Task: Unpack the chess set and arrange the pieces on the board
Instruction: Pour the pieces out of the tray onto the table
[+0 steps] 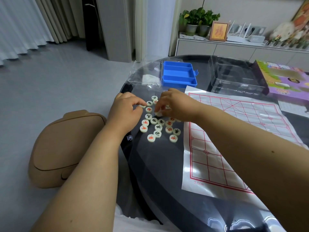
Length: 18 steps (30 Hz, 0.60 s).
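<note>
Both bare forearms reach forward over the counter, wrists close together. The left hand point(124, 107), knuckles up, pinches a small round cream-white disc piece point(142, 106) between thumb and forefinger. The right hand point(173, 104), fingers curled downward, appears to grip another cream-white disc point(158, 114), though its fingertips are blurred.

About eighteen chess pieces point(158, 127) show near the fingers, with one board point(234, 139), one blue tray point(178, 73), two hands.
</note>
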Motion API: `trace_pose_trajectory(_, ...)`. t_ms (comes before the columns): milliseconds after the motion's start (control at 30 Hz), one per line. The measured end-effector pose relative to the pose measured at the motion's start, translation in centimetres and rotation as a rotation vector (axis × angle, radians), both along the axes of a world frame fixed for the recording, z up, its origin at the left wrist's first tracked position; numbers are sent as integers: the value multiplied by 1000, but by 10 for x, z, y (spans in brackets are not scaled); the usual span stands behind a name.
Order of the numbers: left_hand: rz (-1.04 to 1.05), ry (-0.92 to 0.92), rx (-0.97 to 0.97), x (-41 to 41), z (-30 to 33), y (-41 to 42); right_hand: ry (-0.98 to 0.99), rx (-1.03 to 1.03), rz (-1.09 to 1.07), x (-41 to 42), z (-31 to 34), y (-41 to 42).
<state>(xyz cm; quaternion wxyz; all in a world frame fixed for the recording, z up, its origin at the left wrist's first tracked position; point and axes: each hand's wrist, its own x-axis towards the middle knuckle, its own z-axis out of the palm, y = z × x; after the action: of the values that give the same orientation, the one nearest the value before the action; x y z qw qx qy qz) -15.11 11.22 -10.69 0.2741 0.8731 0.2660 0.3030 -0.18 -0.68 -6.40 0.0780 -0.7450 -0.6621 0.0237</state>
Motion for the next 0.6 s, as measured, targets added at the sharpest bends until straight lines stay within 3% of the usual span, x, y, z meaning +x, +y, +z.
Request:
trace_pose_trajectory(367,9,6,11,0,0,1,79,128,-144,1,-3,1)
trace_pose_trajectory(600,9,7,16,0,0,1,319,317,-507,27,8,-5)
